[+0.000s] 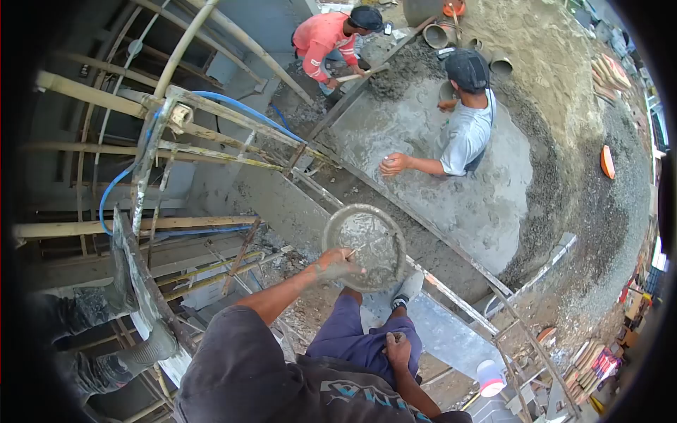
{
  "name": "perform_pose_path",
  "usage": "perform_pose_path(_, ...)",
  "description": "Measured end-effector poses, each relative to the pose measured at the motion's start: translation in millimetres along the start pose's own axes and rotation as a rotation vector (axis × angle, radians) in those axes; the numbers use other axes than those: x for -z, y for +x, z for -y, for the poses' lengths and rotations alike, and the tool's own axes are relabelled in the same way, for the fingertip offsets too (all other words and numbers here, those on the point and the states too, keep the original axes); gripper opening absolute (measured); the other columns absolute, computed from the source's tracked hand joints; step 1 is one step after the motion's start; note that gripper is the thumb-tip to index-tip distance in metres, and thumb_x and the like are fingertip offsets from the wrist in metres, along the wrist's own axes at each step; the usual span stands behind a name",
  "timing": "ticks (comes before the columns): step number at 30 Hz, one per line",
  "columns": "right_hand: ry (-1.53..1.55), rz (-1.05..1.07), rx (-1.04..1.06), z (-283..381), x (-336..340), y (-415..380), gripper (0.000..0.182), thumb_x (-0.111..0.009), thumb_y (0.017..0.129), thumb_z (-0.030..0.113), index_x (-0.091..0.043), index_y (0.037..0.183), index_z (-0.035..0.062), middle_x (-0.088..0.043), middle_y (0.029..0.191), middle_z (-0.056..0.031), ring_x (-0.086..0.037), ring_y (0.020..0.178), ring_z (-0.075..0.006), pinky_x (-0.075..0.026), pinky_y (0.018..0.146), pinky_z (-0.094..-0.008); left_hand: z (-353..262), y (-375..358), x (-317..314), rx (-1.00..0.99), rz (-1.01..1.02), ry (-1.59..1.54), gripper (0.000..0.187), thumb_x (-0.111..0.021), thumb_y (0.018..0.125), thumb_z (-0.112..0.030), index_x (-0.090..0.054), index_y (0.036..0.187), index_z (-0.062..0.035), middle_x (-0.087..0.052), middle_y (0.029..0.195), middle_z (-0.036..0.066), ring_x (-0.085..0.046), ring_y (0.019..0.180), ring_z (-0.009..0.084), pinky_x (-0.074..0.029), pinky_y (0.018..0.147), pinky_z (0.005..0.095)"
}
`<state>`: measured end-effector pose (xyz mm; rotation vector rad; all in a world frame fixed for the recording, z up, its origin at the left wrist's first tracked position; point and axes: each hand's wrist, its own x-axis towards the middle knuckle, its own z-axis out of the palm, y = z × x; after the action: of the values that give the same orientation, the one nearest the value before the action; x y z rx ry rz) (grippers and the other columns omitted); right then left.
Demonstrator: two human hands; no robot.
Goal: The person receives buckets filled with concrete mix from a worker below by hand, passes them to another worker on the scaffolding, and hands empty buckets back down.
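Note:
My left hand (337, 263) is closed on the near left side of a round, grime-coated bucket (400, 262). Wet grey concrete mix (370, 243) shows inside it, and a thin handle seems to cross the opening. The bucket is above the plank walkway, in front of my knees. My right hand (398, 348) rests by my purple shorts (367, 345) with its fingers curled in. Whether anything is inside those fingers is hidden. One of my feet (407, 289) shows just beyond the bucket.
Two co-workers, one in a red shirt (323, 39) and one in grey (469, 130), are at a wet concrete patch (486, 211). Bamboo scaffolding (92, 95) with a blue hose (243, 106) stands left. Another person's boots (151, 345) are there. A white pail (490, 377) is lower right.

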<state>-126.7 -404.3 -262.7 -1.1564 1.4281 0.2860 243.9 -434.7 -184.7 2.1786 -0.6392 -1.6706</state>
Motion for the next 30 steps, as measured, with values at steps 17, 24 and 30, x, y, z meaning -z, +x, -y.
perform_pose_path(17,0.49,1.732,0.515,371.4,-70.1,-230.3,0.086,-0.075,0.074,0.048,-0.031,0.142,0.0176,-0.038,0.143,-0.0049,-0.031,0.134,-0.0264,-0.025,0.106,-0.0493,-211.2,-658.8,197.8,-0.506,-0.864,-0.861,0.027,-0.061,0.091,-0.03,-0.055,0.087,-0.0042,-0.033,0.051,-0.012,-0.025,0.038,-0.0015,-0.021,0.033,0.0177)
perform_pose_path(24,0.23,1.8,0.686,474.7,-131.1,-300.2,0.101,-0.075,0.073,0.053,-0.02,0.147,0.0117,-0.034,0.146,-0.0111,-0.026,0.137,-0.0292,-0.019,0.108,-0.0548,-191.1,-758.2,282.3,-0.689,-1.342,-0.898,0.032,-0.067,0.086,-0.031,-0.045,0.067,-0.0167,-0.036,0.052,-0.01,-0.025,0.036,0.0,-0.018,0.033,0.0198)
perform_pose_path(30,0.051,1.496,0.623,466.7,-160.2,-232.1,0.108,-0.072,0.072,0.059,-0.016,0.147,0.0042,-0.038,0.144,-0.0162,-0.031,0.136,-0.033,-0.021,0.108,-0.0557,-150.9,-840.0,330.7,-1.055,-1.435,-0.509,0.033,-0.07,0.084,-0.032,-0.058,0.1,-0.0066,-0.055,0.073,0.001,-0.05,0.053,0.0071,-0.039,0.042,0.0199)
